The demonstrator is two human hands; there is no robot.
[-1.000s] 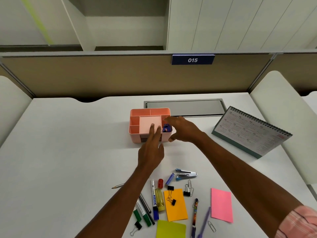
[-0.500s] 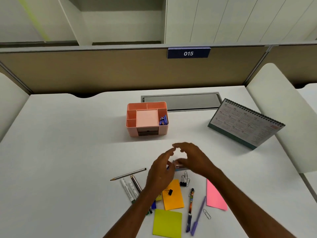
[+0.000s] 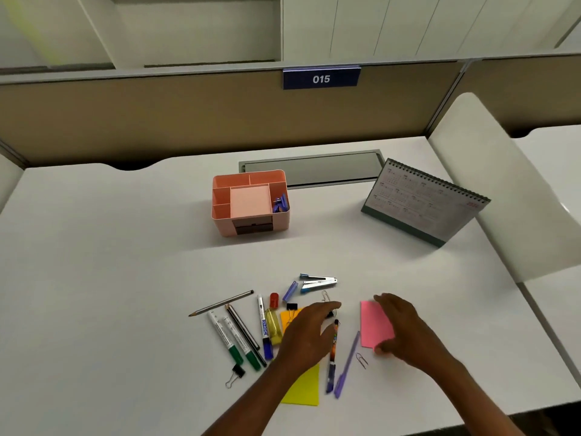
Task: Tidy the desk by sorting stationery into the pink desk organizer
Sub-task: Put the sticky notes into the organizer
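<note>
**Hands over the stationery pile**

Right hand (image 3: 405,328) lies on the pink sticky note (image 3: 374,325), fingers spread, thumb at its near edge. Left hand (image 3: 309,335) hovers over the orange note (image 3: 287,319), fingers loose, grasping nothing visible. Pink desk organizer (image 3: 250,204) stands well behind, blue clips (image 3: 280,203) in its right compartment.

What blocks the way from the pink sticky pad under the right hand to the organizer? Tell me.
Nothing visible does. The right hand rests over the pink sticky pad, and the bare white desk lies between it and the pink organizer. The stapler sits just left of that line.
</note>
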